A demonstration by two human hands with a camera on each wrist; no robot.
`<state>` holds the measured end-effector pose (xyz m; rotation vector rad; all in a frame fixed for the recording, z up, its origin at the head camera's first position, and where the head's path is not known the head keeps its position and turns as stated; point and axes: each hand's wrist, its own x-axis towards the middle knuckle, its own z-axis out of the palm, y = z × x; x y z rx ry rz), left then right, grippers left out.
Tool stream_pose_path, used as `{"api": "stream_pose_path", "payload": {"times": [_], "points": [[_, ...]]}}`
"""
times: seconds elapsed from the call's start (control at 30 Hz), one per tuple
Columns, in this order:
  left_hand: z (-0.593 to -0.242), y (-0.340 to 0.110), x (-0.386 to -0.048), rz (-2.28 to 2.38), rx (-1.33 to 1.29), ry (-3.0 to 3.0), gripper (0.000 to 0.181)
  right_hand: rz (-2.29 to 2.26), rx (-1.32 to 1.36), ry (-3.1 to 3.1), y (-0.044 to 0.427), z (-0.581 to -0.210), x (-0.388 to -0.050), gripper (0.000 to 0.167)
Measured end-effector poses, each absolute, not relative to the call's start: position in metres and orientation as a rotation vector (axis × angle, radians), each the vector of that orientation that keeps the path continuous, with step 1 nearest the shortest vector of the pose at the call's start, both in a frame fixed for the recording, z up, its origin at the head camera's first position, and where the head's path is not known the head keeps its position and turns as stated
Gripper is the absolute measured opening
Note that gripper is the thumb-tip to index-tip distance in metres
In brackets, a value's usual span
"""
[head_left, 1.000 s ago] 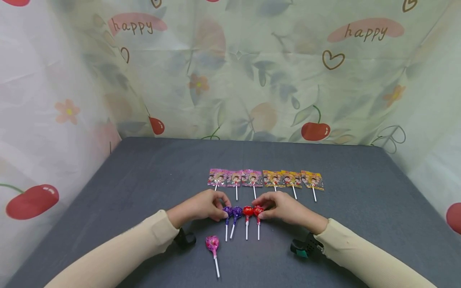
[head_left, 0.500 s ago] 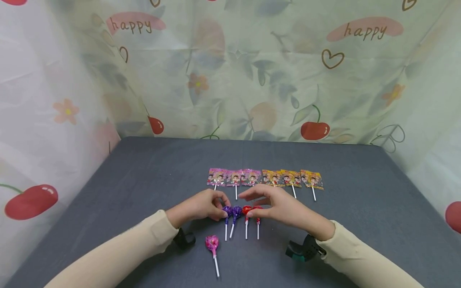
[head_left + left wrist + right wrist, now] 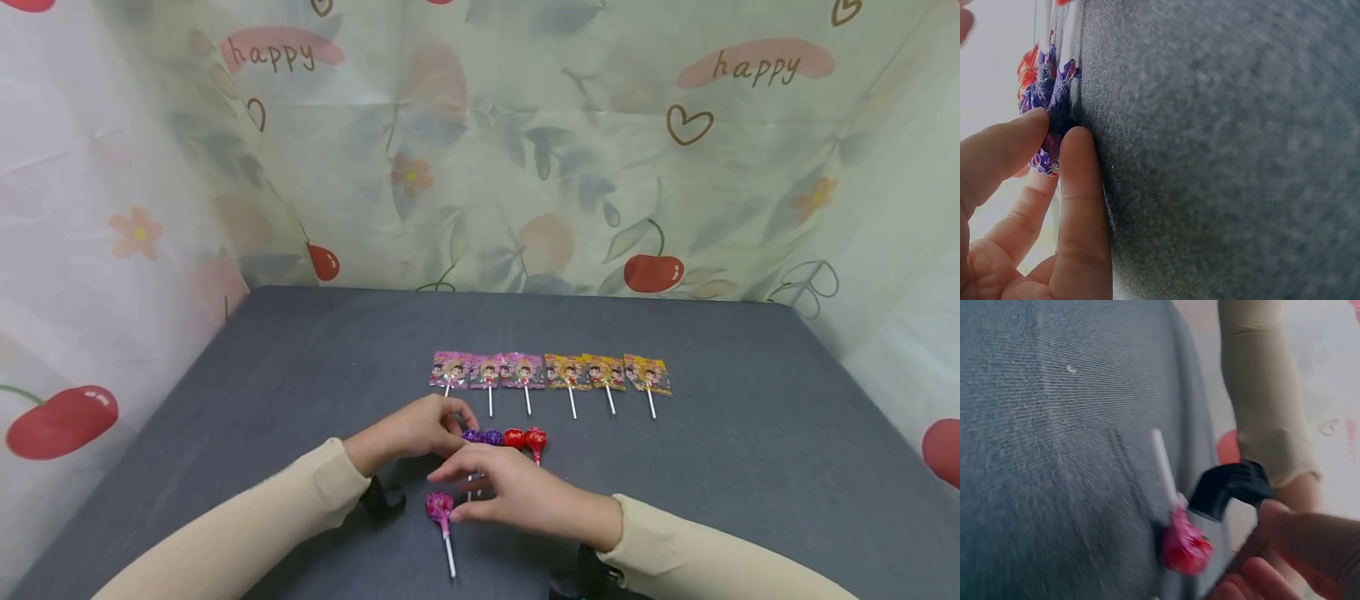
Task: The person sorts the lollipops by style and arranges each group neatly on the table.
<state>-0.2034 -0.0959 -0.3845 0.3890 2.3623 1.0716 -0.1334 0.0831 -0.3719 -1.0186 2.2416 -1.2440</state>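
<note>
My left hand (image 3: 420,429) pinches the head of the leftmost purple lollipop (image 3: 470,436), which lies on the table; the left wrist view shows thumb and finger on either side of its wrapped head (image 3: 1047,153). Beside it lie another purple lollipop (image 3: 492,437) and two red lollipops, one (image 3: 513,437) next to the other (image 3: 536,440). My right hand (image 3: 528,496) hovers in front of this row, hiding most of the sticks. Its fingers are spread and hold nothing. Just left of its thumb lies a pink lollipop (image 3: 440,507), stick toward me, also seen in the right wrist view (image 3: 1185,547).
Behind the hands runs a row of flat-wrapped lollipops, three in pink wrappers (image 3: 486,372) and three in yellow ones (image 3: 604,372). All lie on a dark grey table (image 3: 337,350). A patterned curtain (image 3: 495,167) stands around the table's back and sides.
My right hand has left the rightmost red lollipop and moved left and toward me, over to the pink lollipop. The left hand has stayed on the purple lollipop.
</note>
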Motion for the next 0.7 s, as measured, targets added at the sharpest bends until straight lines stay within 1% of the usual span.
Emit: {"api": "stream_pose_path", "payload": {"times": [0.4,0.7], "points": [[-0.387,-0.096,-0.204,1.081,0.411,2.377,0.016,-0.961,-1.018,2.408,0.061,-0.381,-0.140,0.026],[-0.387,-0.096,-0.204,1.092,0.417,2.355,0.017,-0.976,-1.037,2.415,0.057,-0.384,-0.140,0.016]]}}
